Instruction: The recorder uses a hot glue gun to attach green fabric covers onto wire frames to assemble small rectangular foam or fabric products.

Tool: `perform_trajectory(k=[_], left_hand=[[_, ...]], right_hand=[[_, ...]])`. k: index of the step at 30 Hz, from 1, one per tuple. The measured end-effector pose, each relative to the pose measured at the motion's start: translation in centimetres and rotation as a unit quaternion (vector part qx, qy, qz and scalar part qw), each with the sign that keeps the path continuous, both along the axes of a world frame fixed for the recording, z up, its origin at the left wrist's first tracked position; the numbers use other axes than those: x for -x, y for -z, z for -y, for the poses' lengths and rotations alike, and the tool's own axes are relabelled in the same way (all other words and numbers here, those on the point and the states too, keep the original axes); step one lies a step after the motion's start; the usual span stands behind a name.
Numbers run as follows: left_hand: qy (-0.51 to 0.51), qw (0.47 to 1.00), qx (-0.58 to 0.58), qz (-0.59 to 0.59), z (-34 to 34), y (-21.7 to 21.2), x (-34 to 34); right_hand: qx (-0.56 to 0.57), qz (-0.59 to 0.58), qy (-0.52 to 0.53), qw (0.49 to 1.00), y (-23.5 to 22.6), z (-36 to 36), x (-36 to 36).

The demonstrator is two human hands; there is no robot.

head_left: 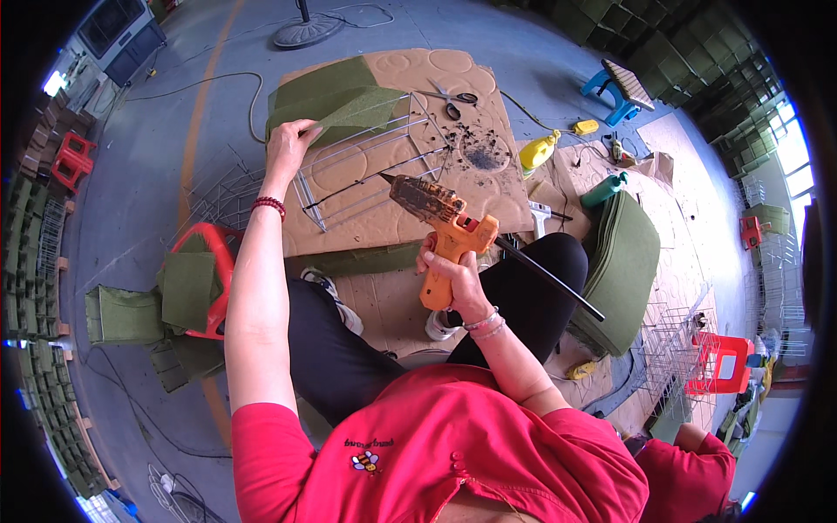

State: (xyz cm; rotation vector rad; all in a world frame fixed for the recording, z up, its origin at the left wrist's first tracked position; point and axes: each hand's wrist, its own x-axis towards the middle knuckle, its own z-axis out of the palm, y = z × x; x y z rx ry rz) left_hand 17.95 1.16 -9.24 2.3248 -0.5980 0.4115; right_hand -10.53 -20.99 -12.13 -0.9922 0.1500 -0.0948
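While your right hand point(462, 283) is wrapping firmly around the handle of an orange glue gun point(455, 248), your left hand point(289, 150) is pinching the near edge of a green felt sheet point(336, 103), thumb and fingers closing on the fabric. The sheet is lying toward the far left of the cardboard point(405, 63) in front of you, partly overlapping a wire frame point(353, 186). The gun's dark-stained front is pointing up and left, its nozzle hovering over that frame, and a black stick point(554, 281) is jutting from its back toward your right knee. Whether your finger is pressing the trigger, you cannot tell from this view. Beyond the frame, scissors point(452, 106) are resting with their blades apart, and dark crumbs point(484, 155) are scattering across the cardboard nearby. To your right, a yellow bottle point(538, 152) is standing near a green bottle point(603, 190), and a felt stack point(626, 270) is lying beside your leg.
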Motion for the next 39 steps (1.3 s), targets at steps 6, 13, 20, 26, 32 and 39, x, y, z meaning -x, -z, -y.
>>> perform_trajectory(k=[6, 13, 20, 26, 32, 39], left_hand=[[0.001, 1.000, 0.000, -0.001, 0.0, -0.1, 0.1], [0.005, 1.000, -0.005, -0.011, 0.1, -0.6, 0.0], [0.013, 0.998, -0.042, 0.048, 0.2, -1.1, 0.0], [-0.034, 0.982, -0.081, 0.166, 0.0, -3.0, 2.2], [-0.013, 0.956, -0.126, 0.265, 1.1, -7.6, 5.5], [-0.002, 0.930, -0.190, 0.316, 3.8, -9.1, 8.9]], right_hand=[[0.007, 0.004, 0.002, 1.000, -0.5, 0.3, 0.3], [0.018, 0.013, 0.168, 0.986, -1.1, 7.7, -2.1], [-0.042, -0.005, 0.113, 0.993, 3.5, 14.0, -11.6], [-0.019, -0.116, 0.090, 0.989, 4.0, 14.5, -11.5], [0.727, -0.242, 0.175, 0.618, 1.4, 16.0, -9.3], [0.289, -0.062, -0.015, 0.955, -8.5, 9.7, -11.6]])
